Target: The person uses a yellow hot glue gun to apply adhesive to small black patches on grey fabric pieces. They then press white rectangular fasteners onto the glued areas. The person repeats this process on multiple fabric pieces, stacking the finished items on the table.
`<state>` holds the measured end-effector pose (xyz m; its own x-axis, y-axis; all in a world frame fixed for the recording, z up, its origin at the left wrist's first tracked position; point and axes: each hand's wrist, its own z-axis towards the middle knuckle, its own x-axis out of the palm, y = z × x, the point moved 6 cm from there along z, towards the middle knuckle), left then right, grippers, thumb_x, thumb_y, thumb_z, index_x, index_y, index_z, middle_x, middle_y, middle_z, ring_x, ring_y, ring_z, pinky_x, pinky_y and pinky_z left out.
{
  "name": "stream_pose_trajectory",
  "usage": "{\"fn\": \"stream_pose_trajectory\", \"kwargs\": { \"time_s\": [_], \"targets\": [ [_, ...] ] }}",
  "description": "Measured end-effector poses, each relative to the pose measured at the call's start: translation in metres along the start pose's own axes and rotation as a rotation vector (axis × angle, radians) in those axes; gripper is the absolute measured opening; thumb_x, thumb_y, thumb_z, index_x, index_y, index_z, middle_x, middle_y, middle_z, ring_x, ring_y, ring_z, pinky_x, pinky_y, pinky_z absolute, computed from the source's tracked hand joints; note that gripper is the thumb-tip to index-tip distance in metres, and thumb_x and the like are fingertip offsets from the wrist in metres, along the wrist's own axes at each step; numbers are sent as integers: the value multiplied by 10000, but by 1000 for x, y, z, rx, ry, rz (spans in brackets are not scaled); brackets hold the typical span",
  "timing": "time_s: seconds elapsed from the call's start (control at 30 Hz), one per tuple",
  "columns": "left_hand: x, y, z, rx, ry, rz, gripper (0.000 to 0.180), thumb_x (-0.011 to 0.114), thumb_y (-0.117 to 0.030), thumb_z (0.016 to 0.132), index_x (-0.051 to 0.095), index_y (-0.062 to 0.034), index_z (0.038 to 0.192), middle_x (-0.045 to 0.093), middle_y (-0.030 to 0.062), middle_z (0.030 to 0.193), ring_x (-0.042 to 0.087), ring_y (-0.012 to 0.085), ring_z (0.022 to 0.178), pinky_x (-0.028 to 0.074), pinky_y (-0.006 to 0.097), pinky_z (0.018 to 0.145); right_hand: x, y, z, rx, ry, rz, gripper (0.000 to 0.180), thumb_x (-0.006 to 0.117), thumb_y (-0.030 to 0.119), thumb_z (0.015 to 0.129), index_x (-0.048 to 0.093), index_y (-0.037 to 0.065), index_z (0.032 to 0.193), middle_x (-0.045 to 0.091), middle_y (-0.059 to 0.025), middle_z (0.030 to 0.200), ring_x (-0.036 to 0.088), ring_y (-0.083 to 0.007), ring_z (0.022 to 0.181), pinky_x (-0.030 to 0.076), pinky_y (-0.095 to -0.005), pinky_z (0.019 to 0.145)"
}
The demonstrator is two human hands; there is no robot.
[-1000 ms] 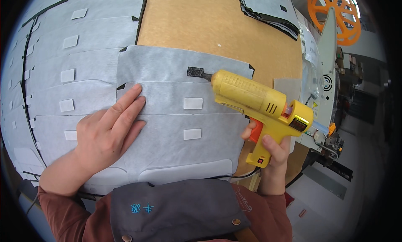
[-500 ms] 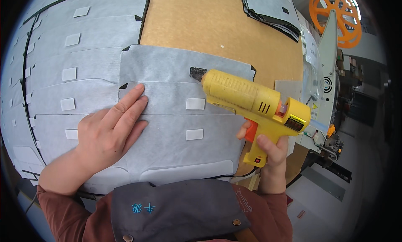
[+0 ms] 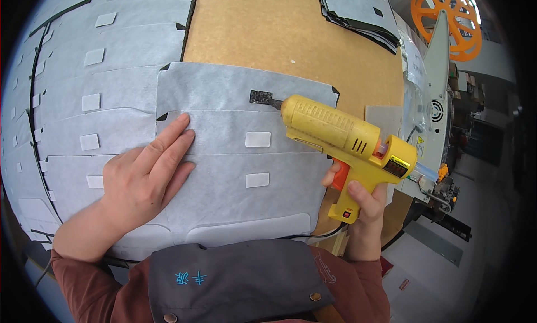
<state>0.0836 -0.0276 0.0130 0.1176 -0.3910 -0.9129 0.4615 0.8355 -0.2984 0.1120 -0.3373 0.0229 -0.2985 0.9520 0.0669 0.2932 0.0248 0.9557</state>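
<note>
My right hand (image 3: pixel 366 203) is closed round the handle of a yellow hot glue gun (image 3: pixel 333 130), the index finger at its orange trigger. A clear glue stick (image 3: pixel 426 172) pokes out of the gun's back end. The dark nozzle points left, just right of a small black rectangle (image 3: pixel 260 97) on the topmost light grey fabric sheet (image 3: pixel 207 85). My left hand (image 3: pixel 142 175) lies with fingers stretched out on the overlapping grey sheets, fingertips beside a small black corner tab. Two white rectangular pads (image 3: pixel 258 139) sit on the sheets below the nozzle.
More grey sheets with white pads (image 3: pixel 91 102) cover the left side. Brown board (image 3: pixel 251 26) shows at the back, with a stack of grey sheets (image 3: pixel 358 10) at the far right. Beyond the table's right edge stands a machine with an orange reel (image 3: pixel 447 24). A black cord (image 3: pixel 319 235) trails from the gun.
The glue gun has shifted slightly right and down, so its nozzle has drawn back from the black rectangle, which now shows more fully. My left hand stays in place.
</note>
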Motion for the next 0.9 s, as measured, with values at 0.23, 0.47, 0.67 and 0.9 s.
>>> {"fn": "stream_pose_trajectory", "kwargs": {
  "time_s": [0.23,0.47,0.67,0.9],
  "targets": [
    [0,0,0,-1,5,-6,393,766,-170,769,669,-53,1131,652,87,1277,582,114,562,466,228,499,-3,-3,-3,21,-27,11,531,620,122,853,447,-67,1318,620,-199,1062,655,-276,921,540,-393,817],
    [1,-1,-4,2,-19,-20,401,764,-127,765,663,-53,1146,645,91,1289,641,155,619,502,248,543,-18,-25,-7,25,-12,503,551,604,339,899,484,-58,1262,635,-163,1012,679,-297,864,549,-353,693],
    [-4,-8,-3,-15,-1,-23,397,732,-68,788,635,-45,1172,640,105,1292,707,235,822,555,290,683,-95,-24,-43,-191,-321,910,401,491,320,992,507,0,1234,620,-124,1013,660,-272,862,548,-347,673],
    [-1,-13,-5,-15,-18,20,403,704,-73,817,620,-75,1211,645,76,1289,704,214,843,553,287,693,-193,-30,-91,-197,-378,799,379,493,329,997,521,17,1210,625,-89,999,668,-229,866,559,-302,623]
  ]
}}
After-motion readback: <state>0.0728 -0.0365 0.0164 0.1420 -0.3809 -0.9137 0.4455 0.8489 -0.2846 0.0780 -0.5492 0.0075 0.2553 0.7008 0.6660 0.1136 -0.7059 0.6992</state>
